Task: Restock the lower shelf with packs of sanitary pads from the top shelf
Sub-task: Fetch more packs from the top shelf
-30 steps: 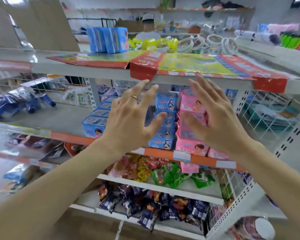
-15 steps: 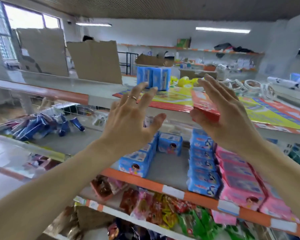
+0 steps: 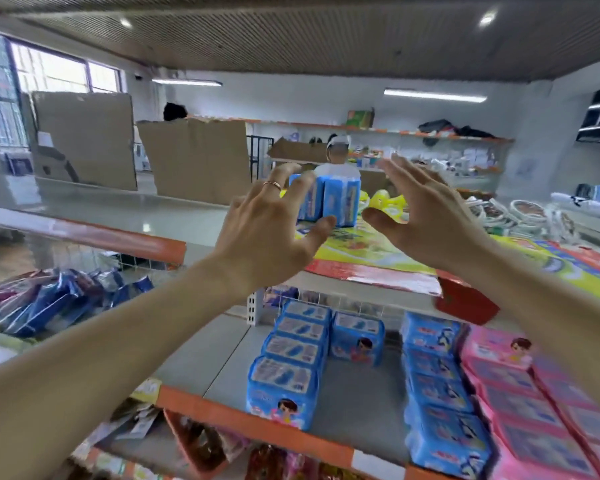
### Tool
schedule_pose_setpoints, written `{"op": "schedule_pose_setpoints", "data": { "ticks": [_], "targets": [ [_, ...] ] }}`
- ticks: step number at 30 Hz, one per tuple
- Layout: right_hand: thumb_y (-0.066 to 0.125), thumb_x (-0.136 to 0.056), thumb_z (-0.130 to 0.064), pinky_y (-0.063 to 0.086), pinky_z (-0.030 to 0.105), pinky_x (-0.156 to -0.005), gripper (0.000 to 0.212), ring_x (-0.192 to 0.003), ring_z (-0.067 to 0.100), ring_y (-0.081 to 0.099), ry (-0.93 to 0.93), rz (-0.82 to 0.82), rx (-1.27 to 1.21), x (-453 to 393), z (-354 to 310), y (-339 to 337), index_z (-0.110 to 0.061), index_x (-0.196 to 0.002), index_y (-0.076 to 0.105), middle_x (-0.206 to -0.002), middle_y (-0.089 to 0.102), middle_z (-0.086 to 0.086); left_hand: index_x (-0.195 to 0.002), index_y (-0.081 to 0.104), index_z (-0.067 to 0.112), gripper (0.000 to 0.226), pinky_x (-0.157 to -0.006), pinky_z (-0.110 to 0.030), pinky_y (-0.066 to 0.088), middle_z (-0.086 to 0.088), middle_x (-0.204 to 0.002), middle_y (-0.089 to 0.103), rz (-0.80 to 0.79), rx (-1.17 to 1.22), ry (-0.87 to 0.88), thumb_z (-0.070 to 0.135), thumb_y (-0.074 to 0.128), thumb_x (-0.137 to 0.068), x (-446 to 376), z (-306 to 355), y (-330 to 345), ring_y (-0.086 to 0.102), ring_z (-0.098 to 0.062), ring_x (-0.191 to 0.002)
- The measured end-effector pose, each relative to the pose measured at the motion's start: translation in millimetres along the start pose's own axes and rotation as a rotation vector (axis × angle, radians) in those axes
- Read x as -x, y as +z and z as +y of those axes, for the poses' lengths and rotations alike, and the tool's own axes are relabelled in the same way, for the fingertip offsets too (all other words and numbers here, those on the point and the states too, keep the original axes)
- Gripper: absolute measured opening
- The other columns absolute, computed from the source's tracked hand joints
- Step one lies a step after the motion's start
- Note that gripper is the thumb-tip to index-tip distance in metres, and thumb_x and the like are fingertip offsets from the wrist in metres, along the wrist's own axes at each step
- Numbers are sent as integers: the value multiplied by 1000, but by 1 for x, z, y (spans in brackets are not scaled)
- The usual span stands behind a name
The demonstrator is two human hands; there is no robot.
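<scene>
Since the earlier frame, both hands are raised higher and carried farther in, so that the blue packs (image 3: 326, 199) on the top shelf (image 3: 174, 209) are now framed between them. The left hand (image 3: 271, 233) is spread wide with straight fingers, its fingertips close to the left side of the packs; whether contact is made cannot be told. The right hand (image 3: 426, 220) is likewise held open with its thumb out, just right of the packs, and nothing is held by either. These packs are stood upright at the far middle of the top shelf, behind a coloured printed sheet (image 3: 371, 251). On the lower shelf (image 3: 291, 433), rows of blue packs (image 3: 291, 362) and pink packs (image 3: 520, 400) are already laid out, with a bare gap left between the blue rows. By the look of it, a fresh pickup is only being started; the grasp, the carry down and the placing are judged to be left.
</scene>
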State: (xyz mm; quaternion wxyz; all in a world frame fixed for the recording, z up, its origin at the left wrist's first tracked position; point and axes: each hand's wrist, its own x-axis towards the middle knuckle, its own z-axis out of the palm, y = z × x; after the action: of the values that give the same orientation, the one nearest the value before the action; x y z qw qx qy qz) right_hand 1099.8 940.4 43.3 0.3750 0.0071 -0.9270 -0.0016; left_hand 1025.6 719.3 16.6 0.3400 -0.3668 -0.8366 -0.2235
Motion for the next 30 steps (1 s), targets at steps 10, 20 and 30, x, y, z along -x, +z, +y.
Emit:
{"op": "schedule_pose_setpoints", "data": {
  "ticks": [10,20,30],
  "targets": [
    [57,-92,-56,35,55,-112,76,-147,30,27,77,-108,1,-79,69,22,-29,-155,24,-164,26,-2,-146,41,27,71,-104,-50,43,5,-153,38,35,14,-58,66,29,-88,-93,-21,28,46,-22,-134],
    [53,-92,-61,39,59,-109,81,-147,33,25,127,-297,62,-148,57,79,-29,-157,17,-164,23,0,-145,43,23,53,-102,-50,43,3,-155,37,-8,-43,-40,40,37,-95,-144,-77,58,44,-27,-134],
    [48,-94,-64,41,43,-109,30,-138,28,44,233,-537,161,-188,20,132,-41,-86,65,-157,39,-5,-140,50,22,48,-100,-49,46,3,-152,40,-4,28,33,11,48,-93,-166,-192,45,49,-27,-130]
  ]
}}
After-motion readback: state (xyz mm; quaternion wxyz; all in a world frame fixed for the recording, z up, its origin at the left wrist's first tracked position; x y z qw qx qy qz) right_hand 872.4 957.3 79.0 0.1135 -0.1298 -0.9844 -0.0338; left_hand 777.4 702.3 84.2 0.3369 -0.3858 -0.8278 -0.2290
